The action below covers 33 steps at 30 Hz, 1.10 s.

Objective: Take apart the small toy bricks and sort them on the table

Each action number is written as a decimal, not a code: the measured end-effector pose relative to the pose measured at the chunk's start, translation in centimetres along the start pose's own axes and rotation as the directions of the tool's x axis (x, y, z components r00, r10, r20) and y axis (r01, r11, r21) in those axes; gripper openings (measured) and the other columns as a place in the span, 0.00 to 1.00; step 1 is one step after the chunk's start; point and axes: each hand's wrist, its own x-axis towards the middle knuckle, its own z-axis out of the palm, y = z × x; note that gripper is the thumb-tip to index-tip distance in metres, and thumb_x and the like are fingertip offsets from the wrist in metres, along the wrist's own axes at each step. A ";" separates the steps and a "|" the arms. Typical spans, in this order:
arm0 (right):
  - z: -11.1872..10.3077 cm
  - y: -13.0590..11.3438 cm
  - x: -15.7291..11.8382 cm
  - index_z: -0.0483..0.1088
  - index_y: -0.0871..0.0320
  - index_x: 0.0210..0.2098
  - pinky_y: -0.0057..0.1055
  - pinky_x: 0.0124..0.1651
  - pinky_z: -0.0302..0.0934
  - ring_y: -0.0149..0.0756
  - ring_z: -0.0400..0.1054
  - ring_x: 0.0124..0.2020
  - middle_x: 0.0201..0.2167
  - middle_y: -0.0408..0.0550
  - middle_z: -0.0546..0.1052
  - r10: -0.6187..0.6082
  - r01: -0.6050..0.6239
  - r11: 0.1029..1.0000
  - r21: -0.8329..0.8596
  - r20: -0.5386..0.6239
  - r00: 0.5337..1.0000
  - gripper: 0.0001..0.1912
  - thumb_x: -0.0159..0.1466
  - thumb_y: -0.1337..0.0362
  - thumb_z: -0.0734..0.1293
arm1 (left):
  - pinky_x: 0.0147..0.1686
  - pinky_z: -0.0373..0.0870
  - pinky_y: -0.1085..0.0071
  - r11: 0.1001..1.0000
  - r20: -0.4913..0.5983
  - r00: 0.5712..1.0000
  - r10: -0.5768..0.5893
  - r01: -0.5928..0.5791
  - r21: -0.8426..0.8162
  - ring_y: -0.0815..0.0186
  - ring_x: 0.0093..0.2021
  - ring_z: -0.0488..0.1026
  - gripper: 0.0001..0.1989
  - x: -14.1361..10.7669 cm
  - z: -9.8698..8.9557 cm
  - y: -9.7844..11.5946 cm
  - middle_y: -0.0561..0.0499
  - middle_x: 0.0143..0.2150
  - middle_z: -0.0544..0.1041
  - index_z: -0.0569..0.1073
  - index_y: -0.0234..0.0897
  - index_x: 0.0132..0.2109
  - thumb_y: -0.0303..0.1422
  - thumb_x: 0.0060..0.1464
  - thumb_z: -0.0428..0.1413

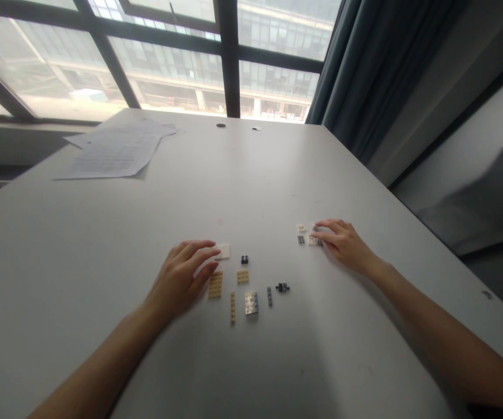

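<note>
My left hand (pixel 187 269) rests on the table with its fingers apart, fingertips at a flat white piece (pixel 223 251). Its thumb lies by the top of a studded tan plate (pixel 215 286). Over on the right, my right hand (pixel 342 241) reaches into a cluster of small pieces, finger and thumb spread around them. In that cluster are white bricks (pixel 301 228) and a grey brick (pixel 301 240), partly covered by the fingers. Between the hands lie a black brick (pixel 244 259), a smaller tan plate (pixel 243 276) and a grey studded block (pixel 251 303).
Nearer me are a narrow tan strip (pixel 233 308), a narrow dark grey strip (pixel 269 297) and a black piece with side pins (pixel 282 287). Printed papers (pixel 116 151) lie at the far left of the white table (pixel 216 192). Windows and a dark curtain (pixel 365 70) stand beyond.
</note>
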 end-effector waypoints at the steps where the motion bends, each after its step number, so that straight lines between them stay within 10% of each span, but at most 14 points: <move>1: -0.1 0.0 -0.1 0.74 0.52 0.47 0.43 0.54 0.56 0.44 0.63 0.54 0.52 0.50 0.73 -0.002 0.002 1.000 0.003 -0.007 1.000 0.18 0.64 0.74 0.60 | 0.50 0.65 0.58 1.000 -0.001 1.000 -0.003 0.003 -0.001 0.57 0.49 0.69 0.12 0.0 0.0 0.0 0.45 0.49 0.73 0.73 0.39 0.47 0.36 0.62 0.49; 22: -0.6 -0.8 -0.8 0.72 0.52 0.50 0.45 0.55 0.58 0.43 0.64 0.53 0.53 0.51 0.72 -0.020 0.021 0.999 0.044 -0.026 0.999 0.19 0.64 0.74 0.59 | 0.51 0.65 0.57 0.998 0.008 0.998 -0.060 0.060 0.006 0.57 0.50 0.69 0.14 0.1 -0.5 0.0 0.46 0.50 0.74 0.73 0.40 0.46 0.39 0.62 0.47; 33: 1.6 -10.3 3.4 0.67 0.60 0.52 0.37 0.54 0.60 0.39 0.66 0.52 0.52 0.53 0.73 -0.332 0.323 0.922 0.214 0.005 0.943 0.20 0.63 0.77 0.60 | 0.52 0.64 0.59 0.998 0.206 0.977 0.050 -0.059 0.038 0.57 0.52 0.69 0.17 0.3 -0.7 0.5 0.45 0.54 0.74 0.71 0.38 0.54 0.40 0.63 0.47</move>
